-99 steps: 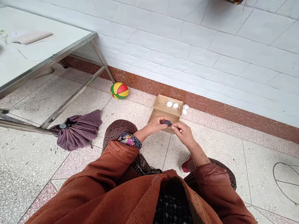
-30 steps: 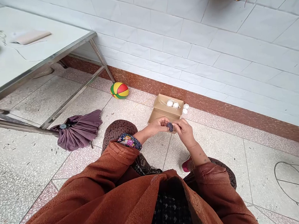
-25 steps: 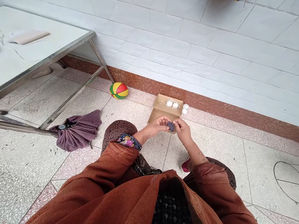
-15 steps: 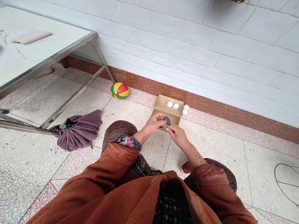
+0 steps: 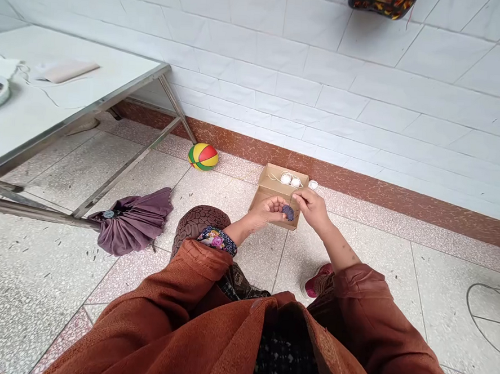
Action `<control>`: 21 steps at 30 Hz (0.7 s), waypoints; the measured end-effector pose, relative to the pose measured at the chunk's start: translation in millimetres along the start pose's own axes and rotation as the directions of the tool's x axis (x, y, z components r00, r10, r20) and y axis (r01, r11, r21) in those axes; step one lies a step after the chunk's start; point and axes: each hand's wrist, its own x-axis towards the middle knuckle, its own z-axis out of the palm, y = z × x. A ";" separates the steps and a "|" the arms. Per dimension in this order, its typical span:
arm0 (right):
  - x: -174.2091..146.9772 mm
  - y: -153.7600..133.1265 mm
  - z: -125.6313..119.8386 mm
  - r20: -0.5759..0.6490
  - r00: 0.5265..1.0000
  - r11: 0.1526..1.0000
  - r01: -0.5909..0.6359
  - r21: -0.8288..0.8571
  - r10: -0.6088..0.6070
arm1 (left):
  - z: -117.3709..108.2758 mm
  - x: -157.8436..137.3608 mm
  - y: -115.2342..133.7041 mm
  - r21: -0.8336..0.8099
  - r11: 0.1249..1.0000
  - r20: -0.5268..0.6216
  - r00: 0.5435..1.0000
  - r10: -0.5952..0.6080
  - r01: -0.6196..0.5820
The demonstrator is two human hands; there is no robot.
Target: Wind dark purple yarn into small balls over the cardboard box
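Observation:
A small, dark purple-grey ball of yarn (image 5: 288, 212) is between the fingertips of my left hand (image 5: 266, 210), which is closed on it. Above and right of that ball, my right hand (image 5: 312, 209) is closed in a pinch. A thin dark strand seems to run from its fingertips down to the ball. Both hands are over an open cardboard box (image 5: 290, 224), partly hiding its inside. In the raised lid (image 5: 266, 179) lie two white yarn balls (image 5: 285, 178) with loose white strands. Another white ball (image 5: 313, 184) sits on the floor beside the lid.
A striped ball (image 5: 203, 156) lies by the leg of a metal-framed table (image 5: 125, 83). A folded purple umbrella (image 5: 138, 221) rests on the floor at left. A wire ring (image 5: 473, 313) is at far right. A dark patterned basket-like object (image 5: 384, 3) hangs at the top.
My right hand has moved up and away from the dark yarn ball. My left hand, still holding it, has shifted slightly right and down. The camera view has tilted a little upward.

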 end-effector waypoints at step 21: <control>35.2 31.4 -13.9 -0.116 0.990 0.986 -0.059 0.158 0.078 | -11.7 74.7 20.7 0.076 0.997 0.078 0.997 -0.020 0.014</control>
